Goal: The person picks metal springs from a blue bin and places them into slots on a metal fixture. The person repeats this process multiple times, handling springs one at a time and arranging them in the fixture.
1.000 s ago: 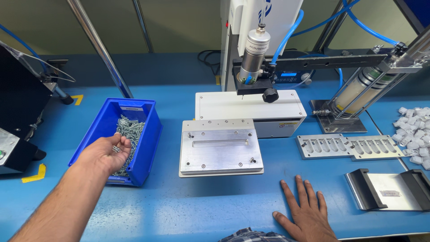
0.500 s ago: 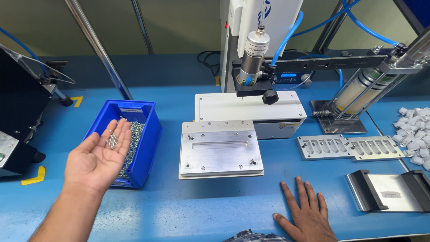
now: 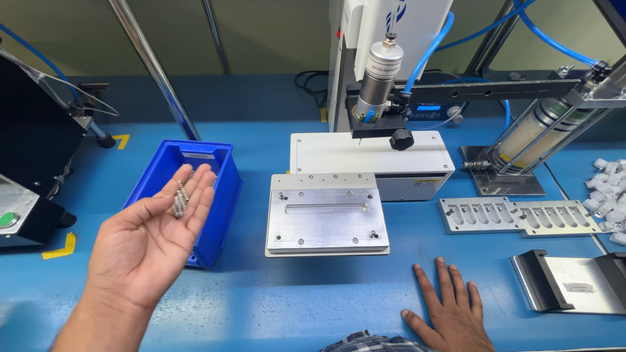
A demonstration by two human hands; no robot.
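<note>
Your left hand (image 3: 153, 238) lies palm up, fingers loosely spread, over the near edge of the blue bin (image 3: 225, 189), with a few small metal pins (image 3: 180, 198) resting loose on its fingers. Tilt it and they could roll off. Your right hand (image 3: 450, 313) lies flat, fingers spread, on the table (image 3: 313, 300).

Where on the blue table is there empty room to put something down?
Bare table shows in front of the metal plate, between the left hand and right hand. The far right is crowded: slotted tray, white parts, grey holder.
</note>
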